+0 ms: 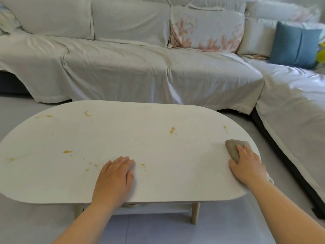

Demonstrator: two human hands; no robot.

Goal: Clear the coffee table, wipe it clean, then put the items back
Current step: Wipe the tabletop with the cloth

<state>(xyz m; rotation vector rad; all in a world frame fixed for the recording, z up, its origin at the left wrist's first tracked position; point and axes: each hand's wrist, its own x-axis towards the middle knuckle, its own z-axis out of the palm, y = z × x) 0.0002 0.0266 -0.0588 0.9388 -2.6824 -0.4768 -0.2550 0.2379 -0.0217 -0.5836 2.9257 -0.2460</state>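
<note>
The head view shows the right hand [247, 165] pressing flat on a brown cloth [233, 149] at the right end of the coffee table [158, 147], ready to wipe. The left hand [114, 180] lies flat, likely steadying. The white oval top has yellow spots [67, 152].

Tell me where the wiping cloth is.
Head view: the cloth sits at the right end of the coffee table, pressed under the right hand, near a small yellow stain.
</note>
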